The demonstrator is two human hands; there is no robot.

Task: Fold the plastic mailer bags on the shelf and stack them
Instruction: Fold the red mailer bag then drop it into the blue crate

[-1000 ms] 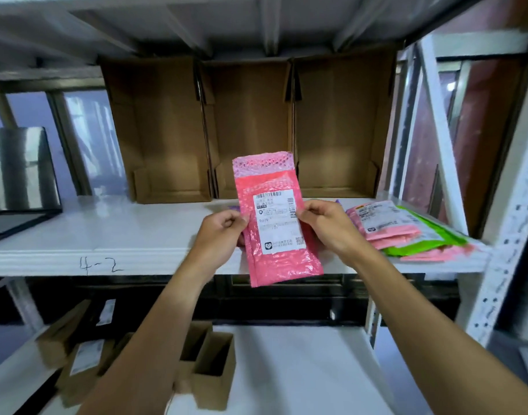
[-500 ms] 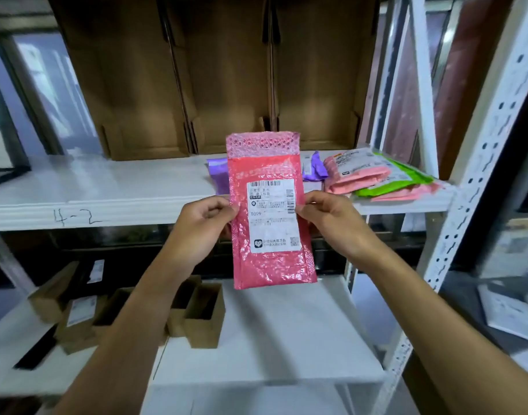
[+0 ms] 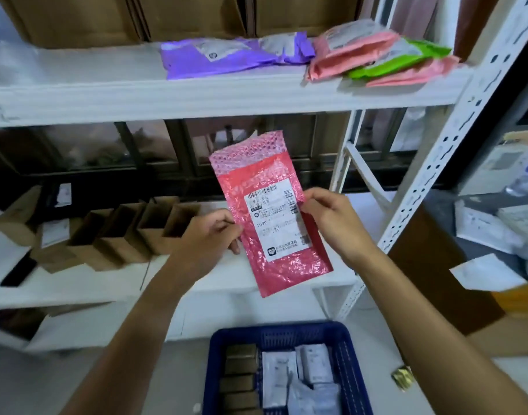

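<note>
1. The pink bubble mailer (image 3: 286, 265) hangs upright in the air in front of the lower shelf and above the blue basket (image 3: 356, 354). Its label faces the person and it is not yet folded.
2. The left hand (image 3: 215, 232) has its grip closed on the mailer's left edge, thumb in front. The right hand (image 3: 331, 223) pinches the right edge beside the label. Neither holds anything else.
3. Both grips are thin edge pinches on slick film. If one lets go to make the fold, the bag could swing and drop into the basket.
4. Folded in mid-air, with nothing flat beneath it, the crease may run crooked, and the bubble lining will likely spring it open.
5. The stack of folded mailers (image 3: 376, 55) sits at the right end of the upper shelf (image 3: 197, 97), near its front edge and just right of a purple mailer (image 3: 221, 55). A springy bag laid on top could slide off or nudge the pile over.
</note>
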